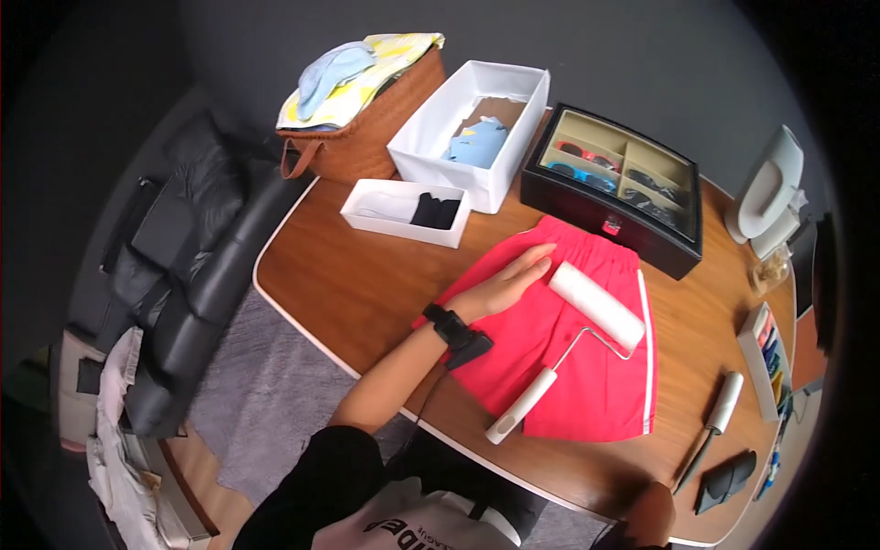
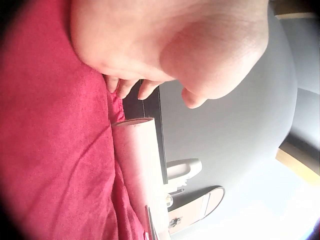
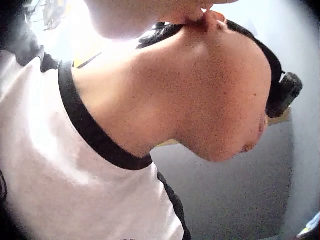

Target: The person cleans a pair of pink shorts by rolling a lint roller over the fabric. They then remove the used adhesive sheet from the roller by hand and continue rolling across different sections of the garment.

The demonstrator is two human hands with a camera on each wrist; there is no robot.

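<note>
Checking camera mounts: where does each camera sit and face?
Head: on the head, facing forward and down at the table; shows left hand, arms, shirt.
Left wrist: on that wrist, facing along the left hand past red shorts.
Right wrist: on that wrist, facing back at the wearer's neck and shirt.
Head and left wrist share left hand, shorts, roller.

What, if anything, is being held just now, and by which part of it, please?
Nothing by the left hand, which lies over the pink shorts, fingers extended, beside the roller. Whether the right hand holds anything cannot be told.
</note>
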